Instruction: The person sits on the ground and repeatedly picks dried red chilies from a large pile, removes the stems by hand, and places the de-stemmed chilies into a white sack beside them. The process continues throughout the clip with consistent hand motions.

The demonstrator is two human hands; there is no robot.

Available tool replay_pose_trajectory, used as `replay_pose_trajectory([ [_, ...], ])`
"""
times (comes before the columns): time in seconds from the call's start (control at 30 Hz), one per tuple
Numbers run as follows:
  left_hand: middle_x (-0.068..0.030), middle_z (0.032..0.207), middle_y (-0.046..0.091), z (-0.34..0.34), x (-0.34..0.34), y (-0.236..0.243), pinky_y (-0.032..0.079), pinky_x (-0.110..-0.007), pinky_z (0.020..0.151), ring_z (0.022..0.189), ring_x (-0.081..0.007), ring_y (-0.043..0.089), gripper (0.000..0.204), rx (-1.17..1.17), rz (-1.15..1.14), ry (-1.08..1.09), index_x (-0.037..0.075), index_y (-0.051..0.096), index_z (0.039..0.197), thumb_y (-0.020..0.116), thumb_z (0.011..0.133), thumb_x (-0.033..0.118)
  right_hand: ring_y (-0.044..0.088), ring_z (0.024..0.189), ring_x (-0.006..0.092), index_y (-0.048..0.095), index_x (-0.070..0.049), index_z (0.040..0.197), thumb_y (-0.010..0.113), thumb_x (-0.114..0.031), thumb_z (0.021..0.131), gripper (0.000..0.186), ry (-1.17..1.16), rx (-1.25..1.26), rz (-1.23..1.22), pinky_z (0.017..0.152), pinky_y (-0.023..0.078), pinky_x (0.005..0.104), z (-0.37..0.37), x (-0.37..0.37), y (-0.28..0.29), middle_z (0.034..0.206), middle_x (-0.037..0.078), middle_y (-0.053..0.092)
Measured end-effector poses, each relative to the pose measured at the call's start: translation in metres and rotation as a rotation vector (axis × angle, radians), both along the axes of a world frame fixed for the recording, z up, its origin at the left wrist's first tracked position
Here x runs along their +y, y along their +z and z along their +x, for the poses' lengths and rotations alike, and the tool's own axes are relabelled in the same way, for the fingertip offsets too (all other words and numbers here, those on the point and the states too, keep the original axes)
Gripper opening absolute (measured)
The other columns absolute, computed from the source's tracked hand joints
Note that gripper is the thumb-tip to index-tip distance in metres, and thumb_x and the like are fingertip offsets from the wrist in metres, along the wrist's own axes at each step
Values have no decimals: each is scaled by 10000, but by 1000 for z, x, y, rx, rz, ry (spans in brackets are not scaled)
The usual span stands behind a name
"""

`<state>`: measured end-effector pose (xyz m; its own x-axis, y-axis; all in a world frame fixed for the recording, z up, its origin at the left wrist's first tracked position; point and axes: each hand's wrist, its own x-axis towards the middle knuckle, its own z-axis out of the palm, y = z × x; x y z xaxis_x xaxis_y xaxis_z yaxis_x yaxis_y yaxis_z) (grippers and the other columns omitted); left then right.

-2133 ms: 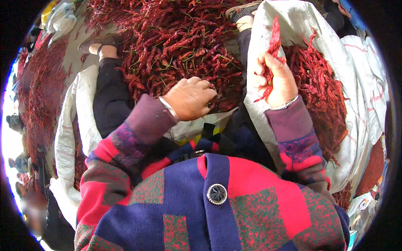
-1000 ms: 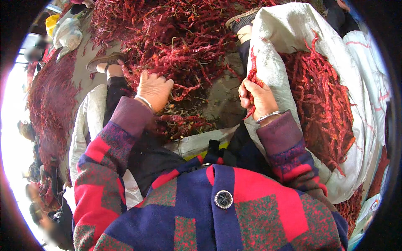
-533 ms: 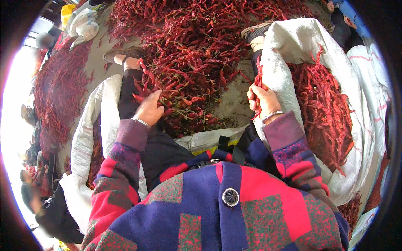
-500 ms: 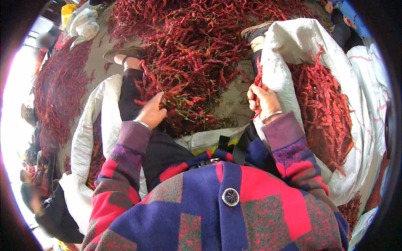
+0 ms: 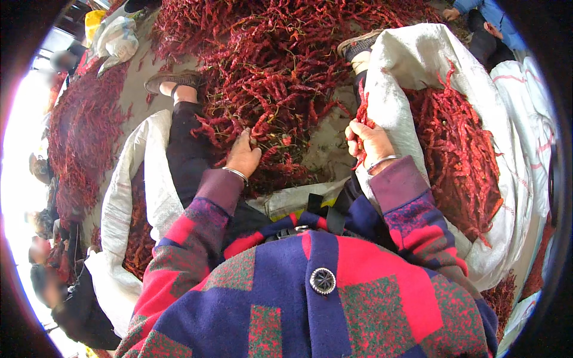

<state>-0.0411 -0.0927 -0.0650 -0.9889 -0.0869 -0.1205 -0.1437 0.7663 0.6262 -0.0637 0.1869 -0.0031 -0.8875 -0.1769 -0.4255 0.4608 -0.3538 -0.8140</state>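
Dried red chilies (image 5: pixel 280 89) with some green-brown stems lie heaped on the floor between my legs. My left hand (image 5: pixel 243 156) is at the near left part of this heap. Its fingers are drawn together among the chilies, and what they pinch, if anything, is hidden. My right hand (image 5: pixel 370 143) is closed around a small bunch of dried red chilies (image 5: pixel 363 106), whose tips stick up above the fist and hang below it. Just right of that hand stands a white woven sack (image 5: pixel 388 83), its mouth wide and many red chilies (image 5: pixel 456 161) inside.
At my left stands another white sack (image 5: pixel 116 209) with chilies in it. Another chili heap (image 5: pixel 86 131) spreads at far left. My shoes (image 5: pixel 173 80) flank the main heap. A person in blue sleeves (image 5: pixel 507 24) is at the far right; others sit at the left edge.
My left hand has moved right, and its fingers are now in among the chilies. The right hand keeps its bunch and has barely moved.
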Motion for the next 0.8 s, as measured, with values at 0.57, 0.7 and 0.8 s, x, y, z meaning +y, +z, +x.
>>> replay_pose_trajectory([
  [0.57,-124,907,537,-40,10,104,394,-354,756,852,-272,500,269,296,-362,-522,45,515,951,433,742,192,398,418,77,456,-88,729,549,-148,735,110,-10,14,-94,364,288,186,0,-2,12,594,17,479],
  [0.7,-120,838,534,-79,62,57,407,-350,724,824,-272,502,199,234,-295,-751,48,537,858,444,727,166,395,448,76,447,-88,725,540,-155,737,115,46,34,-116,401,294,186,-2,-2,14,600,15,473],
  [0.8,-112,811,533,-103,89,25,426,-342,684,807,-267,511,165,36,-530,-821,56,540,810,457,708,155,410,470,95,431,-77,717,525,-145,725,117,67,51,-112,425,324,200,-3,0,17,623,38,464],
])
